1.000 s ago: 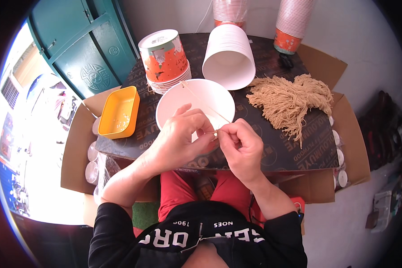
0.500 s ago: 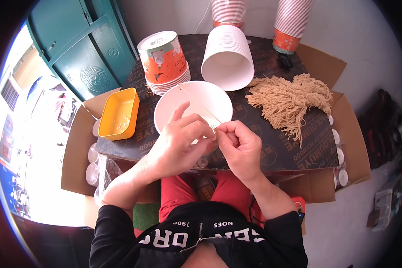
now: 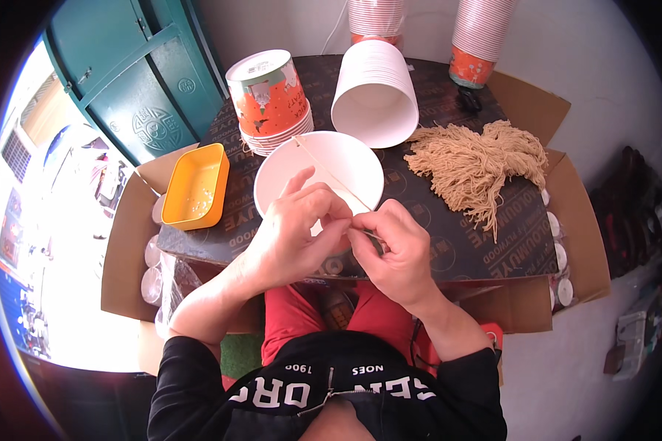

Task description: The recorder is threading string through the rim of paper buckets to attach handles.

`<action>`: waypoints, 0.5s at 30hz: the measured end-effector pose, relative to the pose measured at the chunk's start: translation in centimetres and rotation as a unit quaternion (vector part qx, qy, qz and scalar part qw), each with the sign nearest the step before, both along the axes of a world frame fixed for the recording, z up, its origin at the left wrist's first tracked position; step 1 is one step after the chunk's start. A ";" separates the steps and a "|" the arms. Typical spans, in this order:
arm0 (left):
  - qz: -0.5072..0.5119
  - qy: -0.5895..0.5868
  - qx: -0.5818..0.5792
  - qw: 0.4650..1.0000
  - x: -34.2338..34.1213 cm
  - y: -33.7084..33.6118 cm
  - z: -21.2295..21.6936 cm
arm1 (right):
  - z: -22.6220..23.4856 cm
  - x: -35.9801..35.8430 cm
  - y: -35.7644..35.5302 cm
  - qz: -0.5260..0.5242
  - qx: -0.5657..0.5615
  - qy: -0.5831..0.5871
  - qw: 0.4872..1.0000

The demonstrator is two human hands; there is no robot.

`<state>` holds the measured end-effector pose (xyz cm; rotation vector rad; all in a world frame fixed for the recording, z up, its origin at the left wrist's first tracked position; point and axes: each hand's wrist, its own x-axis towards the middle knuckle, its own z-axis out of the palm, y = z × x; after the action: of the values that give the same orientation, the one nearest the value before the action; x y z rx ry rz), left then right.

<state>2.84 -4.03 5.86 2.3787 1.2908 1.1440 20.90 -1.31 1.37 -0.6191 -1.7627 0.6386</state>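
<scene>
A white paper bucket (image 3: 283,165) lies tilted with its open mouth toward me, in front of my hands. A thin tan cord (image 3: 324,171) runs from its far rim across the opening to my fingers. The fingertips of my left hand (image 3: 294,235) pinch at the cord's end, with its other fingers raised. Touching them, my right hand (image 3: 397,253) is closed on the cord with thumb and forefinger. Just what sits between the fingertips is too small to make out. A thick bundle of tan cords (image 3: 478,165) lies on the table to the right.
Behind stand an upturned stack of orange printed buckets (image 3: 268,95) and a lying stack of white ones (image 3: 375,117). A yellow tray (image 3: 217,165) holding small clear bits sits at the left edge of the dark table (image 3: 493,253). Cardboard boxes (image 3: 585,220) flank it.
My right thumb and forefinger have shifted slightly against the left fingertips, closing the small gap between them. The bucket and the other things have stayed in place.
</scene>
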 end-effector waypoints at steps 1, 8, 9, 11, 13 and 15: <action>-0.001 -0.002 -0.001 1.000 0.0 0.0 0.0 | -0.2 -0.1 0.1 -0.010 0.014 0.002 1.000; 0.014 0.018 0.039 0.999 0.2 0.3 -0.5 | -0.9 -0.1 0.3 0.024 -0.035 0.062 0.997; 0.015 0.019 0.039 0.999 0.3 0.3 -0.5 | -0.9 -0.1 0.4 0.061 -0.088 0.085 0.991; 0.023 0.025 0.049 0.998 0.4 0.2 -0.6 | -1.0 0.1 0.4 0.096 -0.141 0.108 0.979; 0.017 0.013 0.045 0.999 0.4 0.1 -0.8 | -0.9 0.2 0.4 0.121 -0.158 0.102 0.975; 0.011 0.001 0.042 0.999 0.3 0.0 -0.7 | -0.9 0.3 0.3 0.125 -0.177 0.107 0.970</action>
<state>3.10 -3.99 5.19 2.4299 1.2962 1.2256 21.19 -1.00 0.49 -0.5462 -1.5464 1.1698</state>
